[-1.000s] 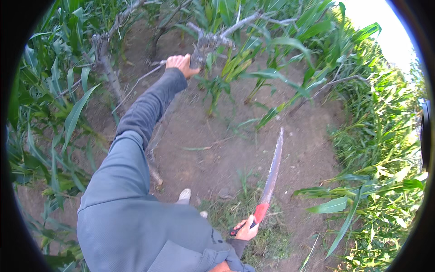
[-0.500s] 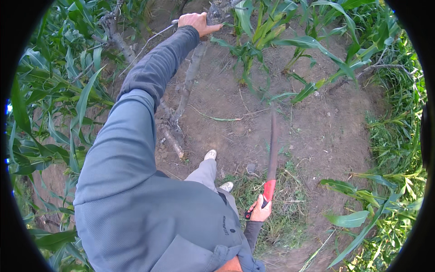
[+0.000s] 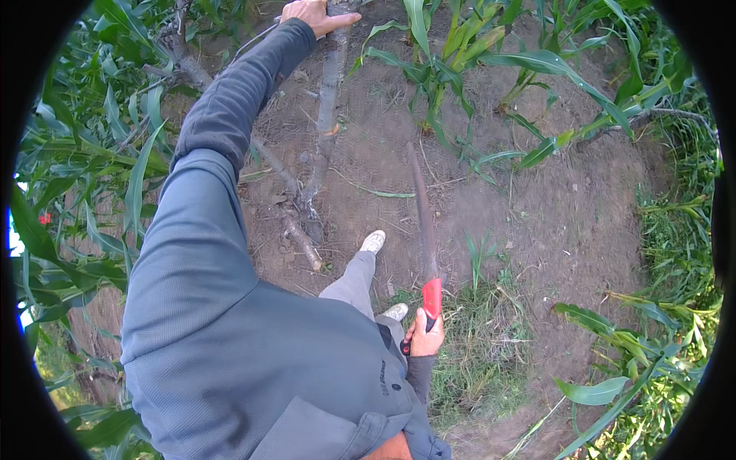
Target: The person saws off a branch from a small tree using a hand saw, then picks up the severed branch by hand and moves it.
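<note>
My left hand (image 3: pixel 316 15) reaches to the far edge of the view and is closed around a grey tree branch (image 3: pixel 328 88), its thumb stretched out to the right. The branch stands out of the soil, and an orange-brown mark shows partway along it. In my right hand (image 3: pixel 425 337), low at the body's right side, is the red and black handle of a pruning saw (image 3: pixel 426 230). Its long, slightly curved blade points away from me, to the right of the branch and apart from it.
A cut stub (image 3: pixel 301 239) lies at the branch's base, close to my left shoe (image 3: pixel 373 241). Corn plants (image 3: pixel 441 73) grow ahead, with more on both sides. Another bare branch (image 3: pixel 184 57) leans at the far left. Cut grass (image 3: pixel 479 345) covers ground to the right.
My left hand appears farther up and left, still on the branch. The saw in my right hand has swung left, nearer the branch. The orange-brown mark now shows.
</note>
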